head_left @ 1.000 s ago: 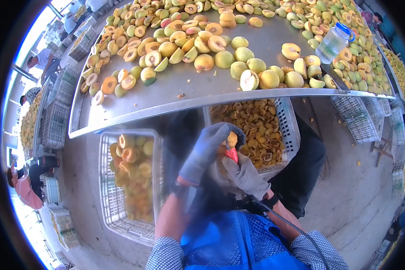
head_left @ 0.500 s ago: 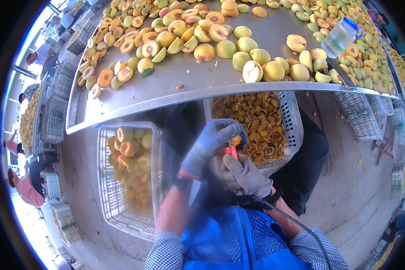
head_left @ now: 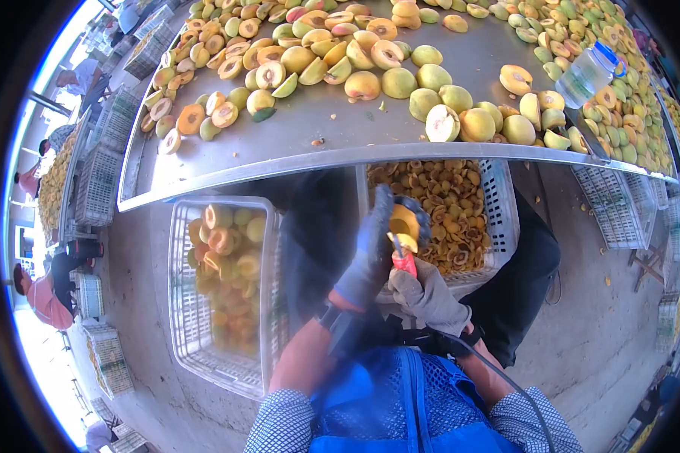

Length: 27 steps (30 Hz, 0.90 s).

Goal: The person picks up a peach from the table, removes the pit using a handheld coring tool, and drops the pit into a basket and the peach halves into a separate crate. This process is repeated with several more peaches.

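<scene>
My left hand (head_left: 365, 260), in a dark grey-blue glove and partly blurred, grips a peach half (head_left: 405, 221), its hollowed cut side facing up. In a pale grey glove, my right hand (head_left: 425, 293) is closed around a small red-handled tool (head_left: 405, 263). The tool's tip meets the lower edge of the peach half, where a yellow piece of flesh (head_left: 406, 241) shows. Its exact blade shape cannot be made out. Behind both hands stands a white crate (head_left: 504, 215) full of brown-orange cut-out pieces.
A white crate (head_left: 180, 302) with peach halves stands on the floor at left. Ahead is a metal table (head_left: 279, 140) with whole and halved peaches, a water bottle (head_left: 584, 77) and a raised front rim. A black cable (head_left: 499, 370) trails from my right wrist. Other people sit far left.
My left hand has turned and opened up its view, so the peach half's hollow now shows. The red-handled tool has shifted slightly down and right. The whole view has moved a little.
</scene>
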Available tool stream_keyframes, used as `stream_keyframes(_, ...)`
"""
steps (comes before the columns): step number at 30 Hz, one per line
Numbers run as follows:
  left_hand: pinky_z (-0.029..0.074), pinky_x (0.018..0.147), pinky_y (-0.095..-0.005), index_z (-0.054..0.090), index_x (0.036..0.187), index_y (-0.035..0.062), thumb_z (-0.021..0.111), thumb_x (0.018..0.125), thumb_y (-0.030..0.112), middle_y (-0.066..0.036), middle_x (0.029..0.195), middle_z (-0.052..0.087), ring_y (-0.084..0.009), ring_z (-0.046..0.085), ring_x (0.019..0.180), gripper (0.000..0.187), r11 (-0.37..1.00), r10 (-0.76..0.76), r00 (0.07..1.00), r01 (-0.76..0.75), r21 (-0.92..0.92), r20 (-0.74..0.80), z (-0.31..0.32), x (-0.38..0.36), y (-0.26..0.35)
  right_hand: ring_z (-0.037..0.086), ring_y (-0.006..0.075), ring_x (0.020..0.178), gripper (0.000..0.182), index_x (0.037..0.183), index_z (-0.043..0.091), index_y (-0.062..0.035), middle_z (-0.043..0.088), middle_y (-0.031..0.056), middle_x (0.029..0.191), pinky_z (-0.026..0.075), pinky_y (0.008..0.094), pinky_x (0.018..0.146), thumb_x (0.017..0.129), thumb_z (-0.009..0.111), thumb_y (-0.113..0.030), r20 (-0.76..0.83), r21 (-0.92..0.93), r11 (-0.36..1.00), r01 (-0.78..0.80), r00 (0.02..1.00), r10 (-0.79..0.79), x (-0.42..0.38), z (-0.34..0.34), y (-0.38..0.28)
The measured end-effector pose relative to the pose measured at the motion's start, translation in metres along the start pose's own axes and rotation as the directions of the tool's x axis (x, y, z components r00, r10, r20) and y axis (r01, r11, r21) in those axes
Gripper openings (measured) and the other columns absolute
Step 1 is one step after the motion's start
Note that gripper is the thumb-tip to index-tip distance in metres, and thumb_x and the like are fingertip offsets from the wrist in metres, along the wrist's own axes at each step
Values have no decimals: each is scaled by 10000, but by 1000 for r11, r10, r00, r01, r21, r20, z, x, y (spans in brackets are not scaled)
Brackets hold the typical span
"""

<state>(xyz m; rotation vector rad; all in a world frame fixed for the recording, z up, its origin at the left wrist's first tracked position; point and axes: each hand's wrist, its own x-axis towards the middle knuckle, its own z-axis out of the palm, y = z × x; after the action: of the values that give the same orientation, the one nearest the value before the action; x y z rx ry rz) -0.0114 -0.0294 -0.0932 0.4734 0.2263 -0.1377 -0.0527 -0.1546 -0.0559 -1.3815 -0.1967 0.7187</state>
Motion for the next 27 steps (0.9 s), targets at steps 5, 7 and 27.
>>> stream_keyframes(5, 510, 745, -343, 618, 1090, 8, 582, 916, 168, -120, 833, 639, -266, 633, 782, 238, 653, 397, 901, -144, 744, -175, -5, -48, 73, 359, 45, 418, 323, 828, 515, -77, 427, -38, 563, 260, 227, 382, 960, 515, -372, 247, 321, 934, -155, 966, 76, -2, -34, 15)
stream_keyframes(7, 500, 734, -280, 663, 953, -29, 547, 955, 142, -83, 875, 666, -180, 634, 810, 208, -22, 609, 793, 3, 1000, 11, -23, -75, 124, 350, 47, 400, 337, 826, 515, -80, 417, -42, 551, 257, 235, 373, 959, 527, -390, -243, -97, 953, -289, 935, 259, 16, -44, 40)
stream_keyframes(27, 500, 789, -465, 535, 1157, 156, 724, 783, 270, -173, 980, 577, -380, 599, 954, 434, -736, 246, 876, -110, 668, 415, 54, 140, 155, 344, 84, 364, 286, 826, 471, -77, 399, -29, 510, 273, 266, 364, 980, 492, -317, -156, 212, 885, -415, 879, 450, 19, -36, 52)
